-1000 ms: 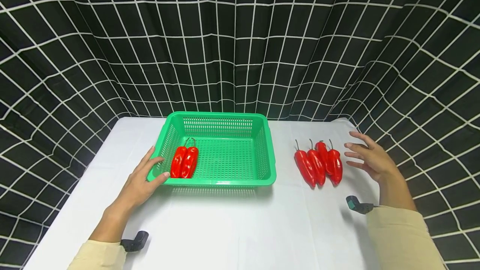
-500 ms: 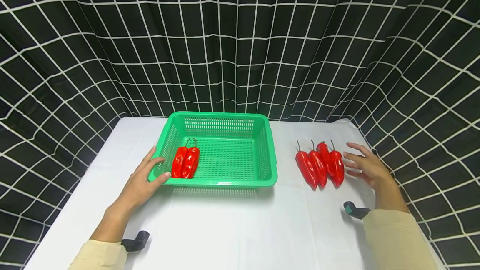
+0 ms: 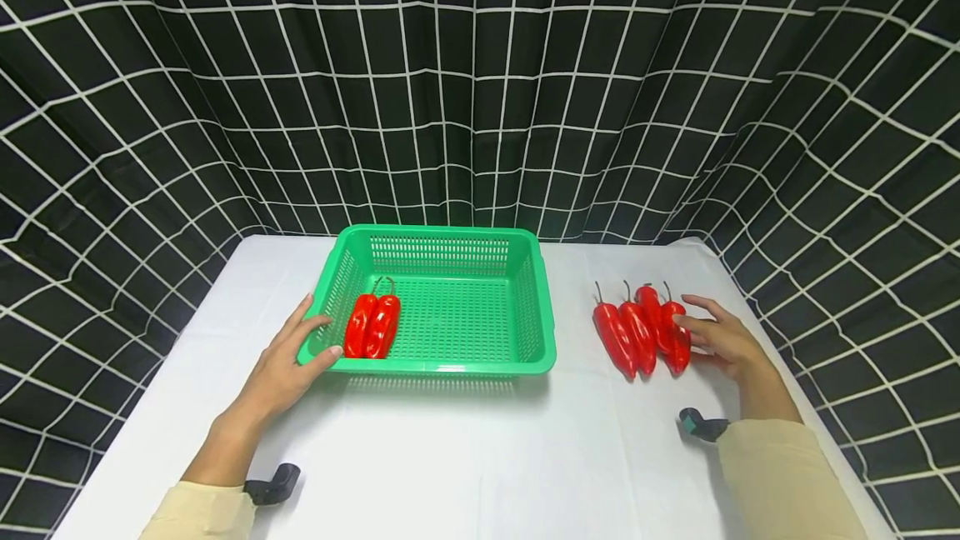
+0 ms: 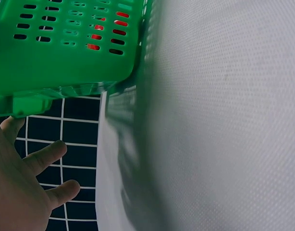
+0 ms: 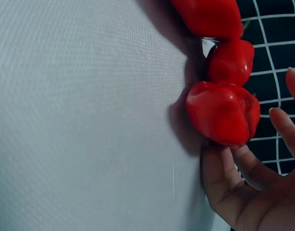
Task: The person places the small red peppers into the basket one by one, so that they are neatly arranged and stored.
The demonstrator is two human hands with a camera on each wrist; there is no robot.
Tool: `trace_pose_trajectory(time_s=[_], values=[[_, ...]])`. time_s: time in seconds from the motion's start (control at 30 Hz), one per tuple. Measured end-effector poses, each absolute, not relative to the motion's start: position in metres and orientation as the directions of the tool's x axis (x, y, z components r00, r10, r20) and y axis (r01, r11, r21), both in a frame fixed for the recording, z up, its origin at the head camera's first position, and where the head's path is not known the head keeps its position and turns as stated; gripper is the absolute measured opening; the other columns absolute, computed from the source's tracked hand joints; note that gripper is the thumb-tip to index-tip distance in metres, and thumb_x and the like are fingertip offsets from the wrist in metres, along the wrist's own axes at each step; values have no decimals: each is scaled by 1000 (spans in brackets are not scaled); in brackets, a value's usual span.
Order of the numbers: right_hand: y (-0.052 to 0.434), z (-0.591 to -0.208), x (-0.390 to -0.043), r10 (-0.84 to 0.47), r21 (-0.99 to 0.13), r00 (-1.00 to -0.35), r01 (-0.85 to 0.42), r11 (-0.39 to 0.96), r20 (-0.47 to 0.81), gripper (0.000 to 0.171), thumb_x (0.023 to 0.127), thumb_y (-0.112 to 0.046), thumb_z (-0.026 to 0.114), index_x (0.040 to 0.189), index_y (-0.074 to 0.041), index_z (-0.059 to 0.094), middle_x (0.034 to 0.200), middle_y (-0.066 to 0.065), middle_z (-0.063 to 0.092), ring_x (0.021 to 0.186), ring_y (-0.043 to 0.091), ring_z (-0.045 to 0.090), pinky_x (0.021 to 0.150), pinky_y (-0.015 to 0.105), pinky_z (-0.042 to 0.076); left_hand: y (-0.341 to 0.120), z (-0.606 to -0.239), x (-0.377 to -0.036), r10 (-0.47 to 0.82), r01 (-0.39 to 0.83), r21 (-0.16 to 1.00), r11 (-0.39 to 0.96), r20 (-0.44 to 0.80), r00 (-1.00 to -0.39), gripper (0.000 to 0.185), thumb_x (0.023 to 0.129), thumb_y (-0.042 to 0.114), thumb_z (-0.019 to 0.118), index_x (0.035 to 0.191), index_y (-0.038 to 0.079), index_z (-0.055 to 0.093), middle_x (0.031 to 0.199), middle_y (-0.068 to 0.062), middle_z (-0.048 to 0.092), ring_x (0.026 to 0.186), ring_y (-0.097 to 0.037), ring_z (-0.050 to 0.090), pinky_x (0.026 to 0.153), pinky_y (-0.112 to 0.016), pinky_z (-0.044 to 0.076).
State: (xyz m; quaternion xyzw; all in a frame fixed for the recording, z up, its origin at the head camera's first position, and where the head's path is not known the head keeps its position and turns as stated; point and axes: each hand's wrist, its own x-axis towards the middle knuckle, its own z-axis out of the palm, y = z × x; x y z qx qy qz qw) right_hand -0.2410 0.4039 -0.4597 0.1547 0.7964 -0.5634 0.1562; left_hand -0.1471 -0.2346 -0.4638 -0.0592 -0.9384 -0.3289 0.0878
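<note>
A green basket (image 3: 442, 367) stands mid-table with two red peppers (image 3: 371, 325) lying at its left side. My left hand (image 3: 309, 343) rests on the basket's front-left corner, with the thumb at the front rim and the fingers relaxed. In the left wrist view the spread left hand (image 4: 22, 178) sits just below the basket's wall (image 4: 66, 53). Several red peppers (image 3: 637, 327) lie in a row on the white table to the right. My right hand (image 3: 696, 327) touches the rightmost pepper (image 3: 677, 333). In the right wrist view its fingers (image 5: 234, 166) lie against that pepper's end (image 5: 223, 113), not closed round it.
A black curtain with a white grid (image 3: 480, 107) hangs behind and beside the white table (image 3: 480, 457). The table's right edge runs close to my right hand. Small black wrist devices (image 3: 273, 483) show near both sleeves.
My right hand has moved left and down from beside the peppers until its fingers touch the rightmost one. My left hand and the basket have stayed put.
</note>
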Motion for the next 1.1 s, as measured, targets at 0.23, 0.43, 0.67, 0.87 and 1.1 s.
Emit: trace_pose_trajectory(time_s=[0.23,0.43,0.67,0.87,1.1], values=[[400,-460,-243,83,-832,-899,430,350,-429,89,89,-38,69,155,-18,14,152,28,18,132,49,29,89,50,47,-235,-467,-149,54,171,609,774,205,-977,51,92,45,60,132,15,53,159,-4,16,137,-43,27,93,-72,30],[399,-466,-246,105,-802,-903,420,424,-417,91,87,-36,71,155,-15,14,148,31,22,128,48,34,85,47,51,-236,-468,-148,51,167,613,772,203,-978,51,91,46,60,132,15,53,159,-3,16,137,-43,27,94,-72,29],[398,-470,-248,131,-768,-907,410,492,-400,90,87,-32,72,155,-13,15,143,33,26,117,47,46,76,42,55,-235,-468,-148,51,180,605,775,225,-973,50,91,43,62,131,15,53,159,-5,18,136,-43,29,93,-71,31],[400,-471,-248,171,-731,-909,408,548,-379,87,88,-29,71,153,-9,18,140,36,27,107,45,53,69,40,57,-235,-466,-147,49,172,611,773,213,-976,50,92,45,60,131,15,53,159,-5,17,136,-43,28,93,-71,31],[406,-473,-245,235,-728,-903,429,534,-360,81,90,-24,67,152,-5,19,137,36,31,108,45,52,70,39,57,-235,-466,-149,52,171,607,776,209,-977,50,92,44,60,132,16,53,159,-5,17,136,-43,28,93,-72,30]])
